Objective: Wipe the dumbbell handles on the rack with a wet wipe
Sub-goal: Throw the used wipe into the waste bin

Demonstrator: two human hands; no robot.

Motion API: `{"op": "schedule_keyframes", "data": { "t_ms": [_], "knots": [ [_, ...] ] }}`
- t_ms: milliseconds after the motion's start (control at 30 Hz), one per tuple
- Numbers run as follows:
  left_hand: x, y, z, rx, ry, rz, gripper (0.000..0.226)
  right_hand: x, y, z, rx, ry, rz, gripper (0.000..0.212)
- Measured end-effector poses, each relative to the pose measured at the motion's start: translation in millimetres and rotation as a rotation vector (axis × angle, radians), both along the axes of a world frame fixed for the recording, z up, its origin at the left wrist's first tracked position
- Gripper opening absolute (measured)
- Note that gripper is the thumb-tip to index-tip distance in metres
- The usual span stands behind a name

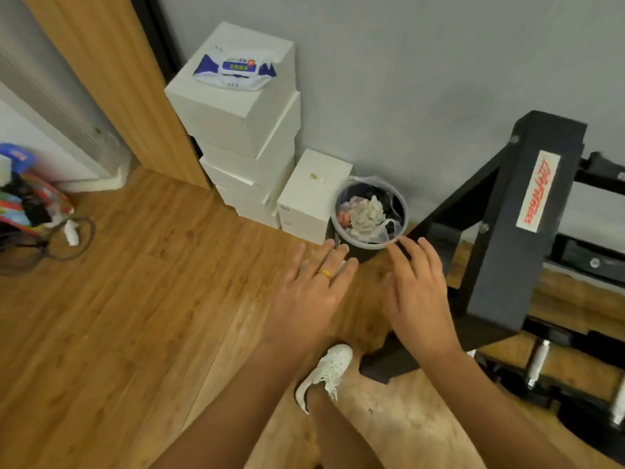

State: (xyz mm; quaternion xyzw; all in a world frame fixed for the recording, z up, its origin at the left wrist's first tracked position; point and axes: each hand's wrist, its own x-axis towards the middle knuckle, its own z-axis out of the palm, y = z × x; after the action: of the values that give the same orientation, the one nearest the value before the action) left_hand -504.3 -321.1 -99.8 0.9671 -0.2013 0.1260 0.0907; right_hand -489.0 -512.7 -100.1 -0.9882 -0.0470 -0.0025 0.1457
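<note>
Head view, person standing over a wooden floor [135, 316] at the left end of a black rack [514, 231]. Left hand [311, 292] and right hand [419, 292] reach forward side by side, palms down, the fingers [333, 255] straight and spread apart; neither hand holds anything. Both sets of fingertips hang just near of a small black bin [360, 254], which stands against the far wall between the rack and a stack of white boxes [236, 123] and contains crumpled tissue [367, 214]. The pack of wet wipes [235, 71] lies on the top box, far left of the hands and well apart from them. 2 dumbbells show at the near right on the lowest tier of the rack, one chrome handle [537, 362] in plain view.

Step in hand: no wipe is held, so wiping is not under way; whether the handles are already done cannot be told. Any further wiping calls for a reach far left to the pack, 1 sheet pulled out, then a turn right to the handles.
</note>
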Motion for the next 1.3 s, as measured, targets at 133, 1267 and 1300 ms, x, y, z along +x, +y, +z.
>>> {"op": "schedule_keyframes", "data": {
  "t_ms": [133, 1267, 1300],
  "knots": [
    [59, -13, 8, -0.021, 0.029, -0.061, 0.052, 43, -6, 3, 0.058, 0.084, -0.066, 0.057],
    [351, -121, -147, -0.324, 0.615, 0.165, 0.053, 249, -55, -126, 0.418, 0.109, -0.444, 0.053],
    [356, -122, -156, -0.295, 0.652, 0.181, 0.057, 252, -56, -131, 0.417, 0.118, -0.443, 0.053]
  ]
}}
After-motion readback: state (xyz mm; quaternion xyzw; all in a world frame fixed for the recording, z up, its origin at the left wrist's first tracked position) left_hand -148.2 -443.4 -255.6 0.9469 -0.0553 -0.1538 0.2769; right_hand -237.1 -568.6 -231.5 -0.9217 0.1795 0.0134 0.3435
